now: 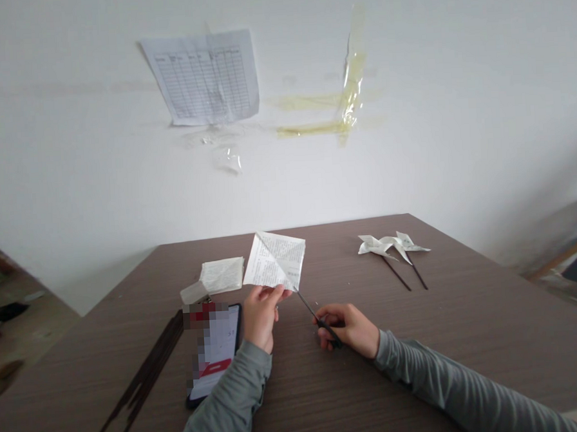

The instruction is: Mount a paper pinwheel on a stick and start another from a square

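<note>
My left hand (pixel 261 317) pinches the lower edge of a square of printed paper (pixel 277 258), held up above the table. A diagonal crease runs across the paper. In my right hand (pixel 347 329) is a pair of scissors (pixel 318 317) with black handles, my fingers wrapped round them. The blade tips meet the paper's lower right corner, close to my left fingertips. Whether the blades have cut into it I cannot tell. Left of the held sheet lies a stack of paper squares (pixel 222 275).
Two paper pinwheels (pixel 391 244) on dark sticks lie at the right back of the brown table (pixel 450 349). Several dark sticks (pixel 146 372) and a phone (pixel 216 355) are on the left. A small clear box (pixel 194 292) sits by the stack. Behind stands a white wall with a taped sheet (pixel 206 78).
</note>
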`<state>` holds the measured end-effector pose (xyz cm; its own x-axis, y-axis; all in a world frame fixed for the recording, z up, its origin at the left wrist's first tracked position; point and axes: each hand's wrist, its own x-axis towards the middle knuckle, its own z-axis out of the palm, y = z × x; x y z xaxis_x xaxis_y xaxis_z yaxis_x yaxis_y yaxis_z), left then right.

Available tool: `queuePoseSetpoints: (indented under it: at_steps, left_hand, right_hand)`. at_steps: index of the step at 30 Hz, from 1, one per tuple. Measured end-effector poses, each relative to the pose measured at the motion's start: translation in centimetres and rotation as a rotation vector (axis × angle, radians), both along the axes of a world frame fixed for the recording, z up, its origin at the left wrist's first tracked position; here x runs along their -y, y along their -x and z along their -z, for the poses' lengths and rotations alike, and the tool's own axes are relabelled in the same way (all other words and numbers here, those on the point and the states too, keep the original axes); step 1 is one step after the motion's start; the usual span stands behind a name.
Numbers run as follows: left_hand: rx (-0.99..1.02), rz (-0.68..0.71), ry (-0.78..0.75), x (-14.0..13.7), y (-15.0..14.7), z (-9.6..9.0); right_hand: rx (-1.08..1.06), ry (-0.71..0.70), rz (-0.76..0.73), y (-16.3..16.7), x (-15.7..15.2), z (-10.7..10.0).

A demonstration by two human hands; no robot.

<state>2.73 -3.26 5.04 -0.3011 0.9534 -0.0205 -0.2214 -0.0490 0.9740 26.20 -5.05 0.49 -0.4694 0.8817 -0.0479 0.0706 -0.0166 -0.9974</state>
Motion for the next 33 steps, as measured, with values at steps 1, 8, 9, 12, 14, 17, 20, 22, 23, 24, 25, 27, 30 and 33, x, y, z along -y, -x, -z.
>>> queuePoseSetpoints:
  at_steps: [1, 8, 9, 12, 14, 17, 20, 22, 23, 24, 25, 27, 30, 33]
  left_hand:
    - [-0.005, 0.001, 0.002, 0.02, 0.00, -0.06]
    - [-0.013, 0.024, 0.006, 0.15, 0.05, -0.39]
    - [-0.008, 0.029, 0.007, 0.15, 0.05, -0.39]
    - [-0.003, 0.042, 0.012, 0.16, 0.02, -0.39]
    - [-0.004, 0.045, 0.009, 0.21, -0.01, -0.40]
    - [-0.003, 0.047, -0.001, 0.31, -0.05, -0.45]
    - [0.006, 0.045, -0.002, 0.34, -0.09, -0.49]
    - [0.015, 0.038, -0.001, 0.30, -0.12, -0.50]
    - [0.019, 0.035, -0.002, 0.29, -0.13, -0.51]
    - [0.022, 0.033, -0.002, 0.27, -0.13, -0.51]
    - [0.025, 0.031, -0.001, 0.27, -0.14, -0.52]
    - [0.027, 0.031, 0.001, 0.28, -0.13, -0.55]
    - [0.023, 0.033, 0.003, 0.31, -0.12, -0.58]
    - [0.013, 0.035, 0.003, 0.30, -0.14, -0.55]
  right_hand:
    - [0.000, -0.003, -0.001, 0.00, 0.01, -0.01]
    - [-0.014, -0.021, -0.001, -0.03, 0.05, -0.12]
    - [-0.015, -0.021, -0.005, -0.03, 0.02, -0.10]
    - [-0.018, -0.017, -0.006, 0.02, -0.14, 0.10]
    - [-0.024, -0.010, -0.005, 0.06, -0.23, 0.27]
    - [-0.036, -0.001, -0.006, 0.12, -0.22, 0.45]
    - [-0.043, -0.011, 0.000, 0.13, -0.08, 0.49]
    - [-0.047, -0.018, 0.012, 0.11, -0.01, 0.49]
    - [-0.047, -0.018, 0.014, 0.11, 0.00, 0.49]
    - [-0.046, -0.015, 0.012, 0.10, -0.01, 0.50]
    - [-0.046, -0.014, 0.014, 0.11, -0.03, 0.51]
    - [-0.048, -0.012, 0.006, 0.13, -0.08, 0.55]
    - [-0.045, -0.016, 0.009, 0.18, -0.12, 0.56]
    - [-0.026, -0.023, 0.012, 0.19, -0.09, 0.48]
